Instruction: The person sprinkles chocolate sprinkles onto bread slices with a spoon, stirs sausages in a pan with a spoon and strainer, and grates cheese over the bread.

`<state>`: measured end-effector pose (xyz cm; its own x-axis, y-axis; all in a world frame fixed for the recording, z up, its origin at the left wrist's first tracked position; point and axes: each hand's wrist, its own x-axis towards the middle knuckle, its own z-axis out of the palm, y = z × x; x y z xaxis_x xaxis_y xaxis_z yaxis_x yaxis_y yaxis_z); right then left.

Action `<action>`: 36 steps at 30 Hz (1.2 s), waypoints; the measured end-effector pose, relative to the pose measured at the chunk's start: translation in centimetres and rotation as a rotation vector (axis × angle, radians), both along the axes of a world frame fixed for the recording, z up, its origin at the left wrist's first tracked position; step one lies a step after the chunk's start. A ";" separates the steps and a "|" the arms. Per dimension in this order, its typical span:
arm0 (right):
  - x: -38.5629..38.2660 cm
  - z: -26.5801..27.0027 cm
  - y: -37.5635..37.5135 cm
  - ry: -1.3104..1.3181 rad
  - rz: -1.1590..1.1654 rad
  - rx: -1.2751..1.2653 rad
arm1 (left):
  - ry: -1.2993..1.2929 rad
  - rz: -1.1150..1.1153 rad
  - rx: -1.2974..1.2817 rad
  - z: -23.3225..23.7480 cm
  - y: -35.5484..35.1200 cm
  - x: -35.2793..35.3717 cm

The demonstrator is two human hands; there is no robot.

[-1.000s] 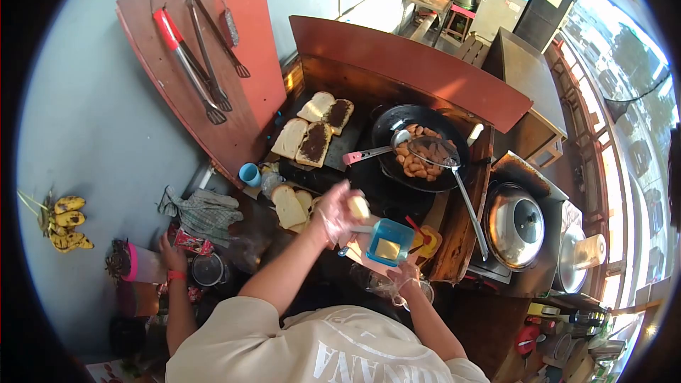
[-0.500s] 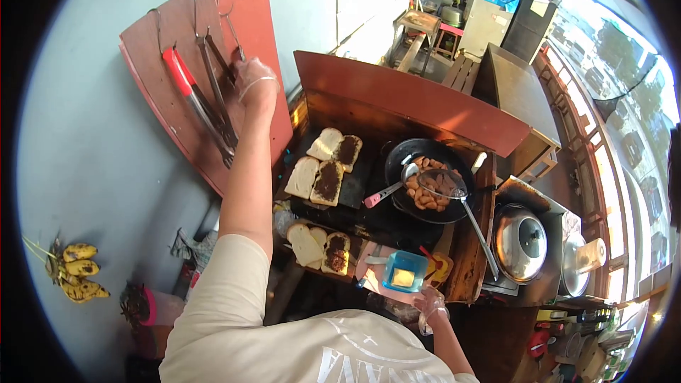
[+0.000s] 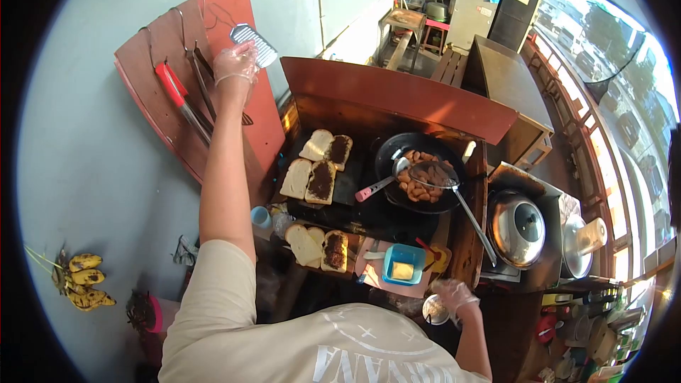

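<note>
My left hand (image 3: 236, 67), in a clear plastic glove, is closed on a metal grater (image 3: 255, 46) with a wire loop, up by the red board (image 3: 228, 10) on the left. Next to it, red-handled tongs (image 3: 170, 85) and darker metal tools hang from hooks. My right hand (image 3: 457, 296), also gloved, is at the lower right with its fingers loosely stretched out and slightly blurred. Just under its fingers is a small white bowl (image 3: 435, 310) with light brown contents. To its left, a blue container (image 3: 404, 255) holds a yellow block (image 3: 402, 271).
Bread slices (image 3: 320, 182), some with dark spread, lie on the black griddle; more bread (image 3: 305, 246) is in front. A black pan (image 3: 386, 159) holds brown pieces, a strainer (image 3: 461, 202) and a pink-handled spoon (image 3: 372, 189). Further right is a lidded pot (image 3: 516, 230). Bananas (image 3: 86, 280) hang at left.
My left hand has brought the grater away from the board's hooks, up and to the right. My right hand has shifted right, and the white bowl now shows beneath it.
</note>
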<state>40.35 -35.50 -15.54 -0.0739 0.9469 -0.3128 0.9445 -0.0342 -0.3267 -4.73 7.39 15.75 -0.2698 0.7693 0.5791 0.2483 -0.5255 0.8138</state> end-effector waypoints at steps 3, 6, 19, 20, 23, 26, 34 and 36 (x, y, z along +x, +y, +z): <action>-2.1 9.0 3.0 0.407 -0.367 0.058 | 0.185 -0.157 -0.140 -0.5 -6.7 2.2; -4.9 13.3 6.8 1.423 -0.435 -0.035 | 0.349 -0.567 -0.373 -4.3 -15.3 4.7; -14.3 7.5 19.0 1.040 0.571 -1.213 | 0.978 -1.244 -0.701 -18.0 -23.0 4.4; -15.2 7.5 20.1 0.995 0.484 -1.106 | 0.800 -0.901 -0.686 -18.9 -21.2 3.5; -18.6 5.5 23.2 1.055 0.197 -0.864 | 0.320 -0.274 -0.957 -18.6 -14.2 2.4; -23.2 4.6 27.3 1.128 -0.090 -0.373 | 0.020 -0.581 -0.891 -24.7 -6.9 3.8; -27.7 1.9 37.2 1.571 -0.733 -0.166 | 0.544 -0.460 -0.431 -28.9 5.4 7.4; -27.4 2.4 38.6 1.622 -0.780 -0.226 | 0.658 -0.475 -0.481 -28.5 6.8 7.5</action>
<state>12.91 3.07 -13.11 -0.0114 0.8640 -0.5034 -0.5245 -0.4338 -0.7326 2.77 14.20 -12.71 0.4014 0.9110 0.0950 0.5810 -0.3335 0.7424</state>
